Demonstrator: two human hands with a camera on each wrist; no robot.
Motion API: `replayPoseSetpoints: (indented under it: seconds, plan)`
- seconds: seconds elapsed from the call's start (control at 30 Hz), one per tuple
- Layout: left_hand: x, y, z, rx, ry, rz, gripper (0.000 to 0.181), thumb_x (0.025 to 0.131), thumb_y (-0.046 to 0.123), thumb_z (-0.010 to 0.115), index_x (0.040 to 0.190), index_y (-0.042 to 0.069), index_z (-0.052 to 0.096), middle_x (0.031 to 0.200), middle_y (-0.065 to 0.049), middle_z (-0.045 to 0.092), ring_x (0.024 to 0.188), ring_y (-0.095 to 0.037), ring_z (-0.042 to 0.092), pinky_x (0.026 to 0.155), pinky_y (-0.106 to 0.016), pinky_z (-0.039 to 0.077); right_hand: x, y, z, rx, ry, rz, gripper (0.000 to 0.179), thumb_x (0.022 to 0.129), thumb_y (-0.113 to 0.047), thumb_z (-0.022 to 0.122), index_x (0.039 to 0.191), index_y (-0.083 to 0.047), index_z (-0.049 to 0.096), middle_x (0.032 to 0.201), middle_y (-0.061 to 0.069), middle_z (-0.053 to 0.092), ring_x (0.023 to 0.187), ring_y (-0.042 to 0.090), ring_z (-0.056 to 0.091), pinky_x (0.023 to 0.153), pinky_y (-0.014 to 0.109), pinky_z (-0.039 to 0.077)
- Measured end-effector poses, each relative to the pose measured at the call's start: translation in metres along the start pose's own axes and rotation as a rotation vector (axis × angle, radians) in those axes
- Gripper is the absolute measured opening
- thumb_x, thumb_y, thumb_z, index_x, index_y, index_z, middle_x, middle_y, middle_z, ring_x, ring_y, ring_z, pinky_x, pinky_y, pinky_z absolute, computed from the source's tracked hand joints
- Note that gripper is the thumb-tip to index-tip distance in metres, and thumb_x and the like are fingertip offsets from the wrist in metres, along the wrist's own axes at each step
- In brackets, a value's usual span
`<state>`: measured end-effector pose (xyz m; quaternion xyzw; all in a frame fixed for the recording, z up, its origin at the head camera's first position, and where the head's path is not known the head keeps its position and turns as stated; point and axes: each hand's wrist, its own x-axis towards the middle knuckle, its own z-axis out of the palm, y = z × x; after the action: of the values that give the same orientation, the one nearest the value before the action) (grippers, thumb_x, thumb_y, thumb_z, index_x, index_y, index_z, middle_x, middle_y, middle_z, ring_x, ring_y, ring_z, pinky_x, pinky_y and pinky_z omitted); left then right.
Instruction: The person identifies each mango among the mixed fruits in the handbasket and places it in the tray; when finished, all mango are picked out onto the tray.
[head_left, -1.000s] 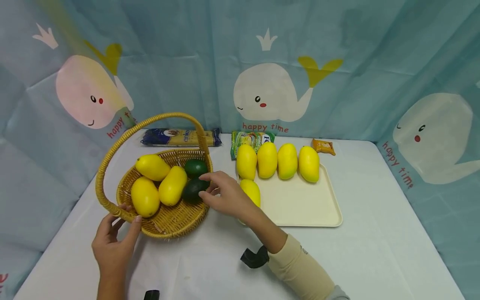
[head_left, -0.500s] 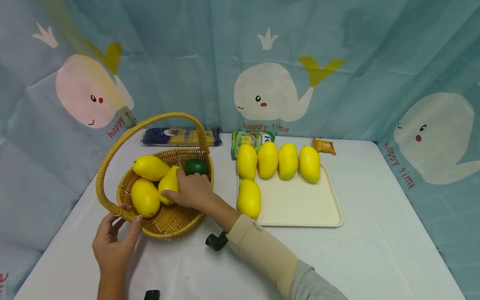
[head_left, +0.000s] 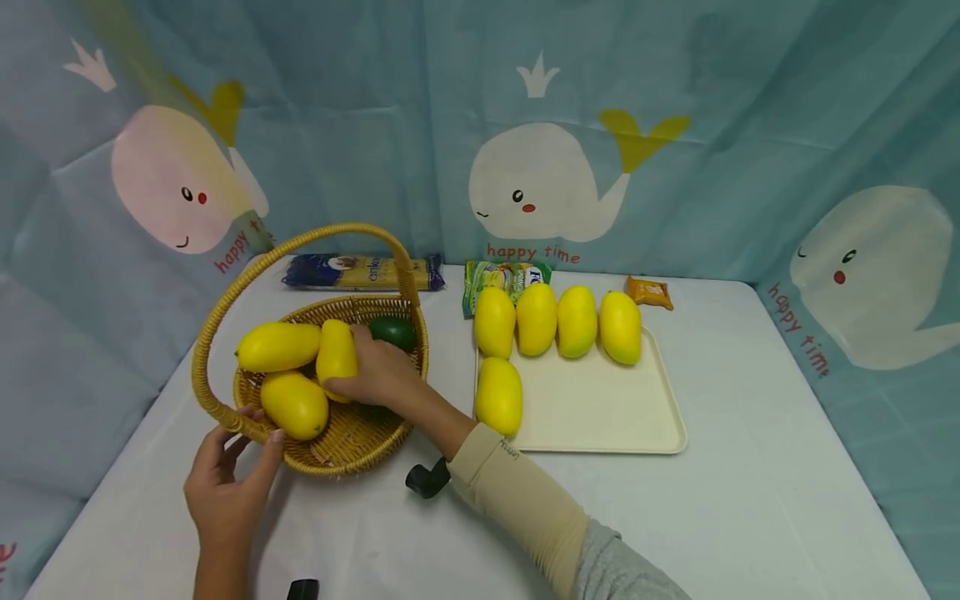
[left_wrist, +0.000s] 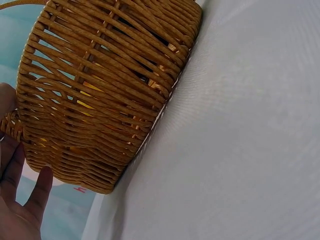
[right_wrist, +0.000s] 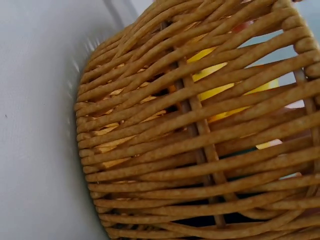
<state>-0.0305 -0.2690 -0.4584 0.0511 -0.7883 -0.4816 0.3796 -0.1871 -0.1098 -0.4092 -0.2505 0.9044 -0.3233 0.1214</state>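
My right hand [head_left: 380, 367] reaches into the wicker basket [head_left: 360, 462] and grips a yellow mango [head_left: 337, 354], thumb on its near side. Two more mangoes lie left of it: one [head_left: 277, 347] at the back against the rim, another [head_left: 296, 406] in front. A dark green avocado [head_left: 393, 332] rests behind my right hand, which mostly covers a second one. At the basket's front left, my left hand [head_left: 228, 487] holds the rim near the handle's foot. In the left wrist view, the fingers of that hand [left_wrist: 22, 207] touch the woven side.
Right of the basket stands a cream tray [head_left: 600, 417] with several mangoes [head_left: 576, 322] along its back and left. Behind lie a blue pasta packet [head_left: 363, 272], a green packet [head_left: 476, 287] and a small orange packet [head_left: 649, 292]. The basket's tall handle [head_left: 300, 242] arches over it.
My right hand has moved left from the front avocado to the middle mango and now grips it, turning it more upright. The back mango has shifted left. My left hand has stayed put.
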Motion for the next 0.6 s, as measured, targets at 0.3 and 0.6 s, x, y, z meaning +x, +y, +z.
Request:
replayPoseSetpoints:
  seconds: [0.3, 0.6]
  plan:
    - [0.0006, 0.0004, -0.0008, 0.021, -0.015, -0.005, 0.053, 0.078, -0.015, 0.074, 0.129, -0.012, 0.059, 0.124, -0.023, 0.062, 0.117, -0.016, 0.059, 0.098, -0.020, 0.049, 0.0024, 0.0053, -0.0028, 0.178, -0.005, -0.100, 0.082, 0.090, -0.050, 0.071, 0.155, -0.016, 0.035, 0.129, 0.000, 0.058, 0.099, 0.009, 0.056, 0.078, 0.020, 0.052]
    - [0.0005, -0.0018, 0.0004, -0.008, -0.003, 0.003, 0.051, 0.078, -0.016, 0.074, 0.127, -0.011, 0.061, 0.121, -0.025, 0.063, 0.115, -0.020, 0.060, 0.098, -0.021, 0.049, 0.0019, 0.0069, -0.0050, 0.368, -0.041, 0.011, 0.087, 0.084, -0.045, 0.079, 0.155, -0.021, 0.035, 0.140, 0.000, 0.056, 0.117, 0.013, 0.058, 0.093, 0.028, 0.053]
